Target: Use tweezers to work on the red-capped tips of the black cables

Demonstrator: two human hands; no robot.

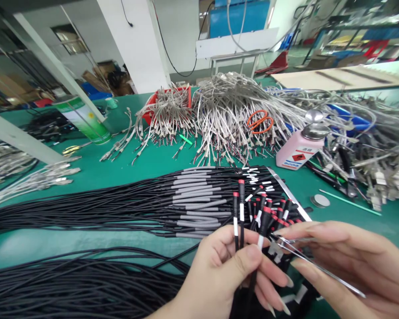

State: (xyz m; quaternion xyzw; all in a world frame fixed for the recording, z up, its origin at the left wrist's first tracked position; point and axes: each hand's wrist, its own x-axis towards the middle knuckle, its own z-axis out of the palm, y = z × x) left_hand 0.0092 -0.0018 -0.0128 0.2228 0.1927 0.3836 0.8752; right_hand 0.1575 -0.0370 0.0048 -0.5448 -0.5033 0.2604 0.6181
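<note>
My left hand (224,268) is closed on black cables (236,212) that have red-capped ends and white labels. One thicker cable end (266,218) stands up between the thumb and fingers. My right hand (355,252) pinches a pair of metal tweezers (332,273), whose tips are close to the label of that cable. A small greyish piece (275,250) shows beside the tips; what holds it is unclear. Behind both hands, more red-capped connectors (281,212) lie bunched, partly hidden by the fingers.
Black cables with grey sleeves (196,190) run leftward across the green table (119,153). Another black bundle (69,288) lies nearer. Behind are heaped white cables (226,110), orange-handled scissors (261,122), a red bin (189,95), a pink pump bottle (297,150) and a round lid (320,201).
</note>
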